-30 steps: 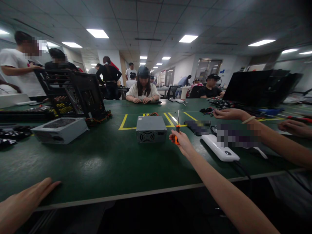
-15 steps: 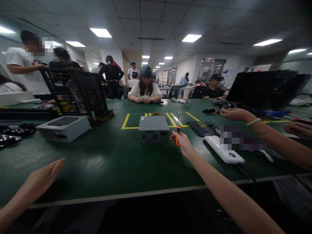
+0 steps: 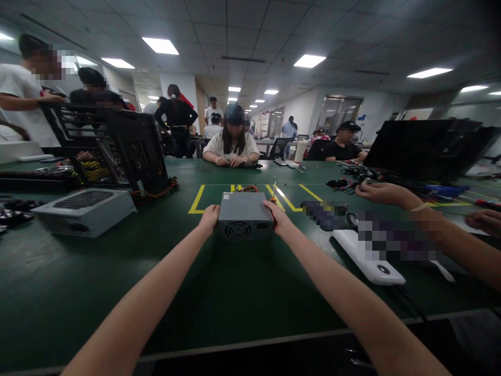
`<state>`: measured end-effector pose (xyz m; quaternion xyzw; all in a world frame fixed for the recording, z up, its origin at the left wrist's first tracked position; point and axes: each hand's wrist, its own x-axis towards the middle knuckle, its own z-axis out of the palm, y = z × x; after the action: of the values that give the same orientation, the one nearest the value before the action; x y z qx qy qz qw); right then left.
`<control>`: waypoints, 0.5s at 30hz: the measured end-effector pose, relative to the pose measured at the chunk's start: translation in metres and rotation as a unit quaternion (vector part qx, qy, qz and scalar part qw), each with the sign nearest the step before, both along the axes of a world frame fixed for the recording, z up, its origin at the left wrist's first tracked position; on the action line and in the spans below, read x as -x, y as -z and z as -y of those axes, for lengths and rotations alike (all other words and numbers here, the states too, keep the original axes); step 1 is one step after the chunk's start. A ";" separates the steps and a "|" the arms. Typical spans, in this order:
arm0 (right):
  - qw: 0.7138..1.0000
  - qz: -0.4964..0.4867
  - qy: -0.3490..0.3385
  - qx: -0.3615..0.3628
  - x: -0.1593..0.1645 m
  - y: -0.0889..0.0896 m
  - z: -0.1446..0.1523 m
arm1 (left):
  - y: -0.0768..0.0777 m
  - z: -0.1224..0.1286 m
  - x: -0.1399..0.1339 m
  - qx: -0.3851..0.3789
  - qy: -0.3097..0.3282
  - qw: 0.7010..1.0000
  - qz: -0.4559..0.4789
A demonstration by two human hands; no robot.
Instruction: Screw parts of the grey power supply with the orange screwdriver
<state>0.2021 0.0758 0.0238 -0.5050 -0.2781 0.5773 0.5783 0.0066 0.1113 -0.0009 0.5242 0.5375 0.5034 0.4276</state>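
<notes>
A grey computer power supply (image 3: 246, 207) is in front of me, its round fan grille facing me and coloured cables at its far end. My left hand (image 3: 210, 218) grips its left side with the fingers closed. On the right side, my right hand (image 3: 277, 216) presses against the casing while also holding a screwdriver (image 3: 273, 198) with an orange and black handle, its shaft pointing up. Part of the handle is hidden by the fingers. I cannot tell whether the power supply rests on the table or is slightly raised.
A second power supply (image 3: 86, 211) lies left, before an open black computer case (image 3: 117, 146). A white power bank (image 3: 368, 256) with a cable lies right. Another person's hand (image 3: 385, 192) reaches in there, near dark monitors (image 3: 426, 146). Yellow tape (image 3: 198, 198) marks the green table.
My left hand has come from the lower left onto the power supply's left side. My right hand, still with the screwdriver, has moved left against its right side.
</notes>
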 end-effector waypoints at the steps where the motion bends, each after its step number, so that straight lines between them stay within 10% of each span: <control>1: 1.000 -0.005 0.009 0.002 0.002 0.000 -0.003 | 0.001 -0.004 -0.002 -0.008 -0.002 1.000 0.001; 10: 0.989 -0.048 0.077 -0.116 0.008 -0.054 -0.029 | -0.074 -0.036 -0.001 -0.169 -0.024 0.985 0.005; 15: 0.995 -0.033 0.066 -0.060 0.004 -0.044 -0.027 | -0.047 -0.033 -0.004 -0.151 -0.024 0.988 -0.029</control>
<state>0.1979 0.1028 0.0673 -0.4671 -0.2591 0.5367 0.6532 0.0107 0.1441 0.0465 0.5842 0.4797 0.5735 0.3157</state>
